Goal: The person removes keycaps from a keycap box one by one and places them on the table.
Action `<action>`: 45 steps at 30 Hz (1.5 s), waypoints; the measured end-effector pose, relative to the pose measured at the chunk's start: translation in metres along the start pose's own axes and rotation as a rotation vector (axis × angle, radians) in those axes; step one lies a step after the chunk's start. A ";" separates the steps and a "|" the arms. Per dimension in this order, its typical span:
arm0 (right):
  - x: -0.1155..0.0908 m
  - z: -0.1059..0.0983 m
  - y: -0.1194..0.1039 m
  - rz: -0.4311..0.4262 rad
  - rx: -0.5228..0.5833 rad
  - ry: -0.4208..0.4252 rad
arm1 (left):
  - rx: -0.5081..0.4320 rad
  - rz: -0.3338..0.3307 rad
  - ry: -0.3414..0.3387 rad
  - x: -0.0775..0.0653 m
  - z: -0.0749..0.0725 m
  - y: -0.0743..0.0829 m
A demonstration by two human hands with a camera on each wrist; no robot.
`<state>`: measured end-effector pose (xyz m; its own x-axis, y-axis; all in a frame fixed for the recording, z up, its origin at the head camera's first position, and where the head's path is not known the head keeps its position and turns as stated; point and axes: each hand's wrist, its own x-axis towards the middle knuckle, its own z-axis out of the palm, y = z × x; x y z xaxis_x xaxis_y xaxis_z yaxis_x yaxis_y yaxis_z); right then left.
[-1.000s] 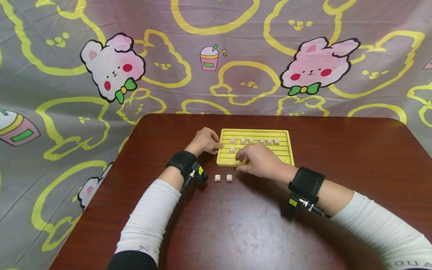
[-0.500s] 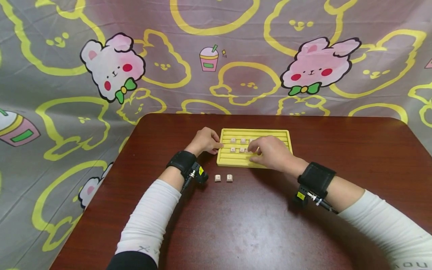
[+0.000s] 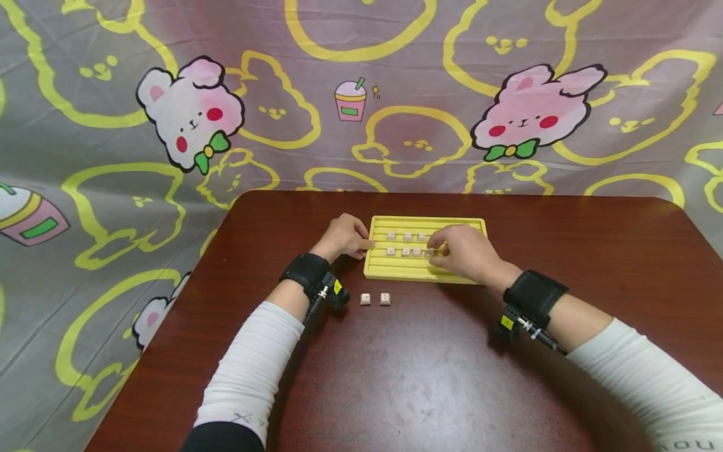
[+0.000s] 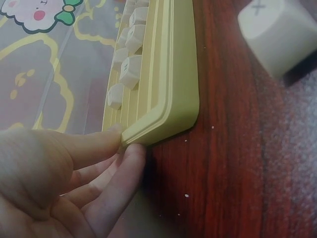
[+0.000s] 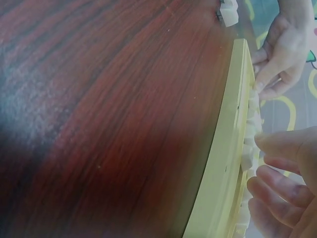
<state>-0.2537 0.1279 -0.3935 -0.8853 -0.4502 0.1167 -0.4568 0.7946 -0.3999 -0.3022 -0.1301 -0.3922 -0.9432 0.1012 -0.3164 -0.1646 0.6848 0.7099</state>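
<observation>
A yellow ridged tray (image 3: 395, 274) lies on the table with white keycaps standing in two of its rows. My left hand (image 3: 343, 236) pinches the tray's left end, thumb on the rim and a finger against the outer side, as the left wrist view shows. Over the tray's right part, my right hand (image 3: 465, 251) has its thumb and fingertips around a keycap (image 3: 429, 253) at the right of the nearer row's visible ones. That hand covers the right part of both rows. In the right wrist view, its curled fingers (image 5: 277, 196) are close beside the keycaps.
Two loose keycaps, a left one (image 3: 365, 299) and a right one (image 3: 385, 299), sit on the dark red table (image 3: 361, 376) in front of the tray. A patterned curtain (image 3: 418, 81) hangs behind the table.
My right hand has moved to the right along the nearer row, uncovering more keycaps there. My left hand keeps its place at the tray's left end.
</observation>
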 end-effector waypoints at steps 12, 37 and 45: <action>0.003 0.008 0.005 0.010 -0.018 0.014 | 0.015 0.009 0.008 0.002 0.001 -0.002; 0.008 0.017 0.003 0.027 -0.046 0.010 | 0.012 0.007 0.003 0.000 0.001 -0.001; 0.009 0.019 0.004 0.014 -0.048 0.019 | 0.012 0.009 0.001 0.000 0.000 -0.002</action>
<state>-0.2616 0.1194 -0.4118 -0.8929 -0.4316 0.1284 -0.4476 0.8197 -0.3573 -0.3017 -0.1312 -0.3941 -0.9450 0.1065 -0.3094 -0.1529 0.6923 0.7053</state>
